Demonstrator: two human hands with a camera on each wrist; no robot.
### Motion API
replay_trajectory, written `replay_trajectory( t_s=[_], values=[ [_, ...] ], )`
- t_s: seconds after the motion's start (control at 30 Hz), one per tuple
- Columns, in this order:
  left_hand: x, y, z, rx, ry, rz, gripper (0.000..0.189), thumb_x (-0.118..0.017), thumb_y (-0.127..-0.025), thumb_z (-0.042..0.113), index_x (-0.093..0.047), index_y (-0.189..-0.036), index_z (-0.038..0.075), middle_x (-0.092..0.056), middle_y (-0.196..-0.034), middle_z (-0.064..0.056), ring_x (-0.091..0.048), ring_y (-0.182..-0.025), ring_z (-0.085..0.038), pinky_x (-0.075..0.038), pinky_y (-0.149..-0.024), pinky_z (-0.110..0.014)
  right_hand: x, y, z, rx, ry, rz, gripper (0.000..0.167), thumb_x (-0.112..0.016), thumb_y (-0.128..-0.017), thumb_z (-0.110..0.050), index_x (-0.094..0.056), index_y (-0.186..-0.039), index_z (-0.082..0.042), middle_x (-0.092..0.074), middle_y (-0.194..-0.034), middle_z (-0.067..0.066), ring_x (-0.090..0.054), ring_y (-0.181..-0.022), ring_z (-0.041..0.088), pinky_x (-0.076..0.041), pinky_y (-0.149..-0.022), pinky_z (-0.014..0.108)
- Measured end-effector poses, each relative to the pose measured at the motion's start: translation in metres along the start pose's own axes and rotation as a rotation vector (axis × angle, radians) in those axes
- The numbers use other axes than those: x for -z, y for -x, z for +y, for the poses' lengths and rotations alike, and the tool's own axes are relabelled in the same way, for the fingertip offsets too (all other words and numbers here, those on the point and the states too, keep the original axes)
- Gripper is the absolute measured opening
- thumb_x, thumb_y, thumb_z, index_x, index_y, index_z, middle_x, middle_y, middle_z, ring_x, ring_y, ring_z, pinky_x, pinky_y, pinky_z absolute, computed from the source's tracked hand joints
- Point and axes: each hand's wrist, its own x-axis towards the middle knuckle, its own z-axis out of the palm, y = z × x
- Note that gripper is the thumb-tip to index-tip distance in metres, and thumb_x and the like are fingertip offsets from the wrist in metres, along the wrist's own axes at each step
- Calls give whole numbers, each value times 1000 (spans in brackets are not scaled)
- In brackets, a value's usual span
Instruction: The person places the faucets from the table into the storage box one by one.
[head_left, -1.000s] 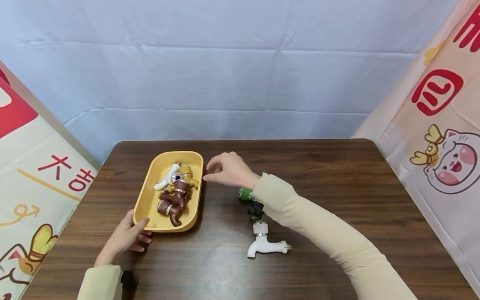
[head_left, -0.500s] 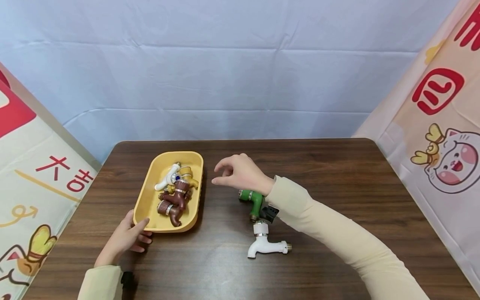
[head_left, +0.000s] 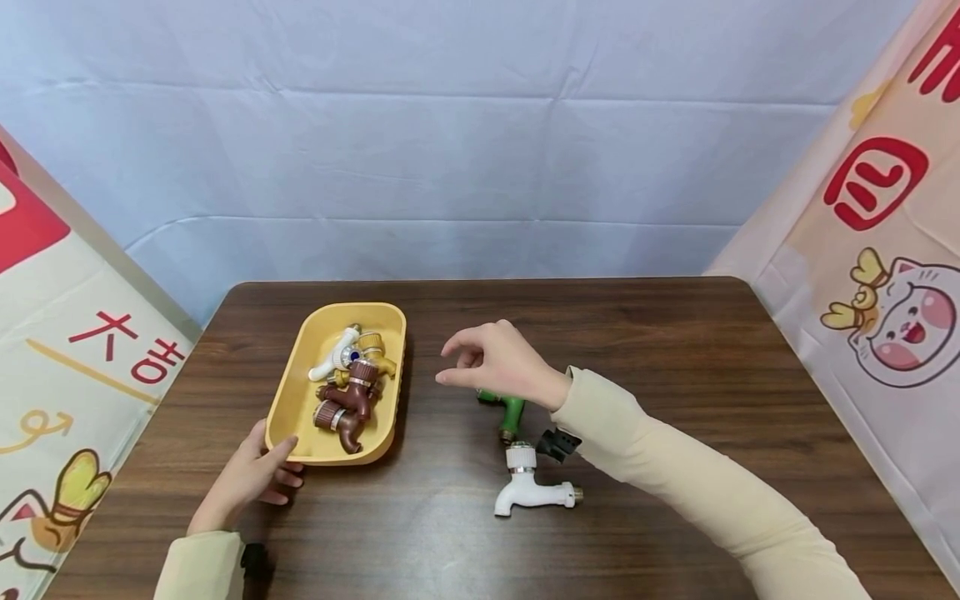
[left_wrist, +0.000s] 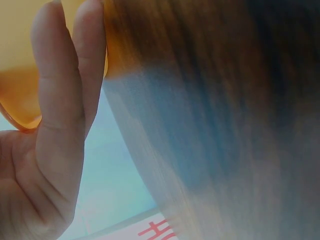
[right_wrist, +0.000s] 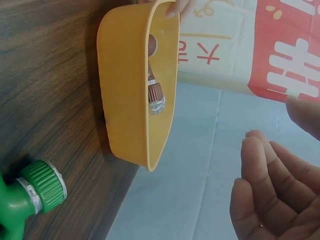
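My right hand (head_left: 498, 362) hangs empty, fingers loosely bent, near the green tap (head_left: 512, 414) on the surface (head_left: 675, 375); my left hand (head_left: 251, 475) pinches the yellow tray (head_left: 296, 408) at its corner. The tap looks stiff, light, smooth; its ribbed knob (right_wrist: 44, 186) should grip best.

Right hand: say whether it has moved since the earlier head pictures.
Yes. In the head view, the right hand has moved right, away from the yellow tray, and slightly down the picture.

green tap (head_left: 513, 414) partly hidden by right grip (head_left: 498, 360), tray (left_wrist: 17, 85) cropped, tabletop (left_wrist: 200, 125) blurred in left-wrist view
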Motion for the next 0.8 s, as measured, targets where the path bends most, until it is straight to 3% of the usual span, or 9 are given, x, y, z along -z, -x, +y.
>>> replay_trajectory(
  t_s=[0.8],
  values=[
    [-1,1,2,-2,-7,8,50,-41,-98,27,-15,-133,2,-59,-81,-15,-63,-68,-26,-52,-52,-41,3,34,11,40,-50,-11,23,-73,-77,-20,-66,-92,-4,-58,-62,-10,-52,-54,1,-47,-59,21]
  ],
)
